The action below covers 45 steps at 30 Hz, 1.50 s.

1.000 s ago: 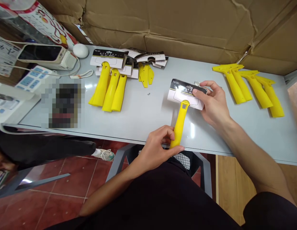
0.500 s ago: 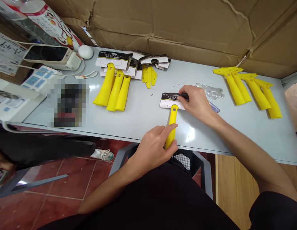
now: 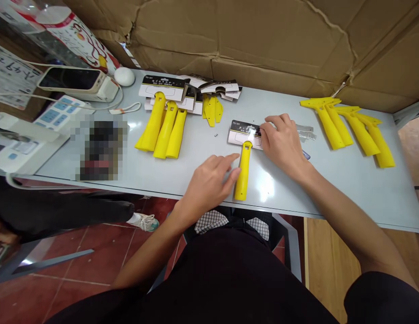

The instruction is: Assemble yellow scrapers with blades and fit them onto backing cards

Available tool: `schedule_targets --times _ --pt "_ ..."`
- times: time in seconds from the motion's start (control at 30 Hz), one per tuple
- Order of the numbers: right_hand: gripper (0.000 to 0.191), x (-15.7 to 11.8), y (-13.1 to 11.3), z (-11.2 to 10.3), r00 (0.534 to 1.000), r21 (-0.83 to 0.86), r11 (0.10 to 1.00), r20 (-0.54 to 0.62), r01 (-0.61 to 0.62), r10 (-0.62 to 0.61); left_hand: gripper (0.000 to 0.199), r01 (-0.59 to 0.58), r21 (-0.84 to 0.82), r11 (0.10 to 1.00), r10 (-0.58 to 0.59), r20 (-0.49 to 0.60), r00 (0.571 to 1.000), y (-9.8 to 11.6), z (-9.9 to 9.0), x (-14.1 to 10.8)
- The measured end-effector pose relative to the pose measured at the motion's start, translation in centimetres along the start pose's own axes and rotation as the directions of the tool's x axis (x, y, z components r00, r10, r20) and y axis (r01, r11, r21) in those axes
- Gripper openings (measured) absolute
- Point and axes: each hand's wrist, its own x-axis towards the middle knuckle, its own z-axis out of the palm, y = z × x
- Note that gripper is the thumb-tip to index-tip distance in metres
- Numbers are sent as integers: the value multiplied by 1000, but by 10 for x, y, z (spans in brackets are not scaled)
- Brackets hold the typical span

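Note:
A yellow plastic handle [image 3: 242,173] lies on the table with its holed end up against a black-and-white packaging card [image 3: 243,130]. My right hand [image 3: 280,141] grips the card's right side between thumb and fingers, covering that end. Just left of the handle is my left hand [image 3: 209,182], index finger and thumb apart, holding nothing. A tiny metal piece [image 3: 216,135] lies left of the card. Behind my right hand are clear-wrapped metal strips [image 3: 306,130], partly hidden.
Several carded yellow handles [image 3: 160,128] lie at left, beside flat yellow plates [image 3: 212,110] and a card pile [image 3: 212,85]. T-shaped yellow handles [image 3: 338,121] lie at right. Cardboard [image 3: 257,40] lines the back. A phone [image 3: 70,78] and power strip [image 3: 57,114] sit far left.
My left hand has let go of the yellow handle and moved left, leaving it on the table. The card tilts a little differently, my right hand still on its right side.

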Motion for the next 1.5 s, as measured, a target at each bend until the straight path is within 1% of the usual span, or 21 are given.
schedule_targets --times 0.03,0.1,0.17,0.23,0.3,0.37,0.47,0.63,0.7,0.8,0.87,0.97,1.1,1.2,1.3,1.4,1.5 --pt "40 -9 -1 -7 1000 20 1000 -7 -2 2 40 -3 21 1000 4 -52 999 -6 0 1" --pt "42 -34 -6 -18 1000 79 997 -16 0 1 38 -21 52 998 25 -88 996 -15 3 1" --pt "48 -62 -15 -22 1000 126 992 26 -16 13 40 -51 84 995 56 -62 997 -22 8 -1" --pt "57 -87 -26 -19 995 133 990 98 -36 23 45 -85 118 989 86 -11 996 -25 15 -3" --pt "63 -105 -36 -13 983 87 995 180 -44 28 48 -108 157 982 105 28 994 -25 20 -5" --pt "66 -114 -42 -7 977 19 999 211 -37 32 49 -121 193 974 114 47 992 -25 23 -6" --pt "66 -116 -46 -1 978 -45 999 207 -29 37 50 -117 207 971 111 43 993 -26 24 -7" --pt "65 -115 -45 -1 983 -38 999 180 -37 43 48 -81 193 978 77 28 997 -21 23 -5" --pt "65 -115 -44 0 984 -30 999 173 -43 47 46 -48 205 978 47 8 999 -13 22 -2" --pt "65 -116 -44 0 985 -22 999 167 -49 52 43 31 228 973 -17 -63 998 3 20 8" --pt "66 -117 -43 1 985 -18 999 164 -48 50 44 86 228 970 -61 -115 992 14 18 19" --pt "67 -117 -41 3 987 -11 999 157 -42 43 50 138 274 952 -104 -134 986 28 17 35" --pt "67 -117 -41 3 988 1 999 149 -41 41 48 134 289 948 -125 -52 991 38 22 52" --pt "66 -117 -41 2 988 3 999 152 -42 41 43 127 248 961 -136 22 990 38 26 60" --pt "65 -116 -41 2 988 6 999 151 -41 40 42 97 186 978 -105 33 994 34 25 63" --pt "64 -116 -41 2 989 15 999 140 -39 37 40 86 123 989 -82 -35 996 25 15 62" --pt "61 -115 -41 0 989 19 999 145 -32 29 36 103 115 988 -87 -139 986 10 -5 58"
